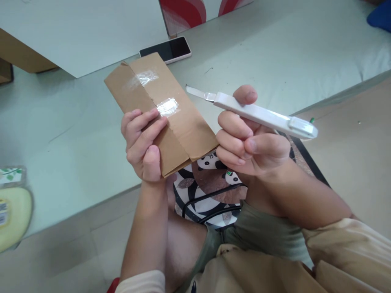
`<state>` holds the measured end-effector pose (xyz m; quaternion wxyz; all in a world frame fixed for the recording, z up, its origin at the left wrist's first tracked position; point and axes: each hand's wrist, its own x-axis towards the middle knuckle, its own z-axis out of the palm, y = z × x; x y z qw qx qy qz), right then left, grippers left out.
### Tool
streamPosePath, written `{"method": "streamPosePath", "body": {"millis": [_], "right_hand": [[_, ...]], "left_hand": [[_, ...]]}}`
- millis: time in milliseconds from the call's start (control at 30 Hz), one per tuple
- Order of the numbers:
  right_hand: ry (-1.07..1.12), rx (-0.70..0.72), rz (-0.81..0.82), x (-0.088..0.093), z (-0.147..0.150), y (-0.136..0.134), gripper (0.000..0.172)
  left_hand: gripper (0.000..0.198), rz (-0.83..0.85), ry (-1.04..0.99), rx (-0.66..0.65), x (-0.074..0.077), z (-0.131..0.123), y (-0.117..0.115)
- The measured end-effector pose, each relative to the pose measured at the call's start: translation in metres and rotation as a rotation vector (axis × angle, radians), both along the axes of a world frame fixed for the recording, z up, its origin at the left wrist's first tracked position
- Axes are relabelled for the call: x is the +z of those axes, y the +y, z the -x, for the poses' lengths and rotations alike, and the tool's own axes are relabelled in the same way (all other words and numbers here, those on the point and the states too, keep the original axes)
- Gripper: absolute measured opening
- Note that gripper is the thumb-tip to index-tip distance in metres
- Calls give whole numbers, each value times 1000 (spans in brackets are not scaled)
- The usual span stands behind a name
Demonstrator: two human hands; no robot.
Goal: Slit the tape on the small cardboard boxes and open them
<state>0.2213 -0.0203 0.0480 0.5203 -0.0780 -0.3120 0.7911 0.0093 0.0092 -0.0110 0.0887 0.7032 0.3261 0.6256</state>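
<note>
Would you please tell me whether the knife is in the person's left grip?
No, the left grip holds the folded cardboard, and the knife is in the right grip.

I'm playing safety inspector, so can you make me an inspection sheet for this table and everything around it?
Surface: pale-green tabletop with a small dark strand.
Things in hand: flat brown cardboard box bearing two patches of clear tape; slim white knife, its narrow blade bare.
Clutter: dark-screened rectangular phone beyond the box; rounded pale-yellow item at left.
Hands: left hand grips the box; right hand holds the knife, blade apart from the box.
Cables: nothing seen.
Surroundings: large white panel; pale tiled floor.
</note>
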Motion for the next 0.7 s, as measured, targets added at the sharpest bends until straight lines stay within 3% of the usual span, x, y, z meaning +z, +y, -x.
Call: {"method": "streamPosePath", "body": {"millis": [200,533,700], "right_hand": [[-12,-26,-87,-1,0,0,42],[-71,-51,-10,3,1,-2,40],[-256,-107,-23,4,-7,-4,40]], "left_hand": [[47,14,10,17,0,1,-1],[46,12,17,20,0,0,-1],[45,25,34,44,1,0,-5]]}}
